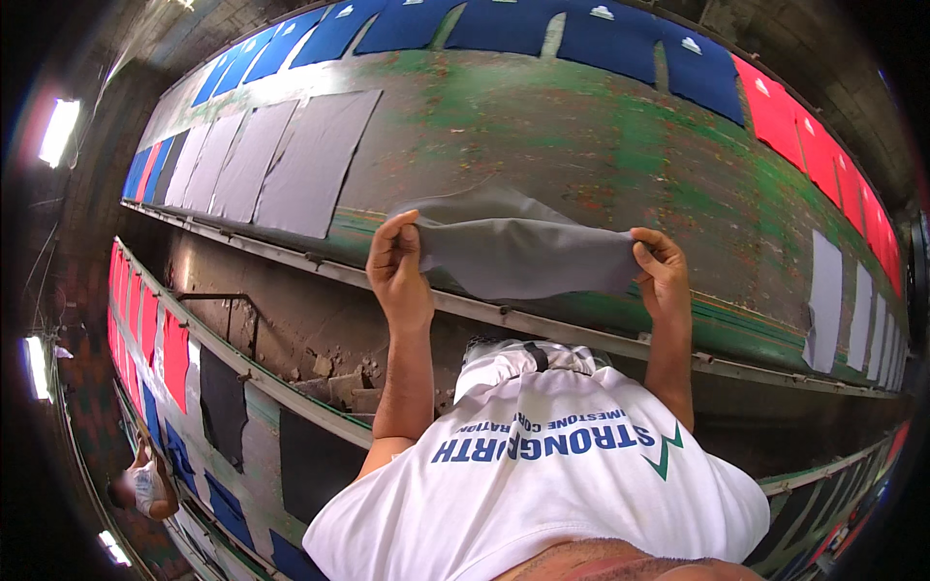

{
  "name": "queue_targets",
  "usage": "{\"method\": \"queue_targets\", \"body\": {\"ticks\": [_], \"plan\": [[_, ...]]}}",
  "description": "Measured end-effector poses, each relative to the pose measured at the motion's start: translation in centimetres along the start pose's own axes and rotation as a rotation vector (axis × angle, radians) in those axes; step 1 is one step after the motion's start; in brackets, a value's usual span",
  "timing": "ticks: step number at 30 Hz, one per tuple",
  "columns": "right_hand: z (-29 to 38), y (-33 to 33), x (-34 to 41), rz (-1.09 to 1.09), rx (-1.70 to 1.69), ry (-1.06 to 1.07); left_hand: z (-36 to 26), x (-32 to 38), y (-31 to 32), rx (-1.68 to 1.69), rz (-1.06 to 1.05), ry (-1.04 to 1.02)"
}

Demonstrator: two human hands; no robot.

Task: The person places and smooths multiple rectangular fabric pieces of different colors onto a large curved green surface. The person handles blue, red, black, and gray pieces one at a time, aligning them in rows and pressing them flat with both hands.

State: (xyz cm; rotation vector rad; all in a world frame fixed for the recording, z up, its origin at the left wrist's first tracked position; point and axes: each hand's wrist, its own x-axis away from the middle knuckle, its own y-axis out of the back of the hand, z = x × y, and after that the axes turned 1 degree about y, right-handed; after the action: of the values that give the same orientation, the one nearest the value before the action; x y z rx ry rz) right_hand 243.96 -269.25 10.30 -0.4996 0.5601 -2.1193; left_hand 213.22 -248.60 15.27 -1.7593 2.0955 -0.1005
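A grey fabric panel (534,254) is stretched between my two hands above the near edge of a long printing table (508,138). My left hand (399,272) pinches its left corner between thumb and fingers. At the other end, my right hand (662,272) grips the right corner. The cloth sags and ripples in the middle, and part of it billows out on the far side. Flat grey panels (320,163) lie on the table to the left, the closest one a short way from my left hand.
Blue panels (610,36) with white prints and red panels (774,112) line the table's far edge. Grey pieces (825,301) lie at right. A metal rail (501,311) edges the table. Behind, another table holds black panels (320,465); a person (149,486) stands beyond it.
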Motion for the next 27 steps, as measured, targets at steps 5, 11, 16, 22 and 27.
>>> {"method": "queue_targets", "body": {"ticks": [5, 11, 16, 22, 27], "plan": [[-8.9, -7.0, 1.7, 0.123, -0.407, -0.451, -2.4, -3.4, 5.5, -0.103, -0.160, -0.125], [-11.0, -8.6, 1.0, 0.436, -0.413, -0.677, -3.8, -5.5, 9.0, -0.286, -0.310, -0.205], [-8.5, -9.7, -3.0, 0.419, -0.168, -0.333, -5.0, -6.5, 11.3, -0.312, -0.220, -0.280], [-6.2, -11.0, -3.3, 0.367, 0.195, 0.149, -5.6, -10.2, 13.9, -0.205, -0.020, -0.463], [-7.6, -16.2, -4.7, 0.230, 0.397, 0.313, -5.2, -18.1, 15.4, -0.261, -0.028, -0.433]]}}
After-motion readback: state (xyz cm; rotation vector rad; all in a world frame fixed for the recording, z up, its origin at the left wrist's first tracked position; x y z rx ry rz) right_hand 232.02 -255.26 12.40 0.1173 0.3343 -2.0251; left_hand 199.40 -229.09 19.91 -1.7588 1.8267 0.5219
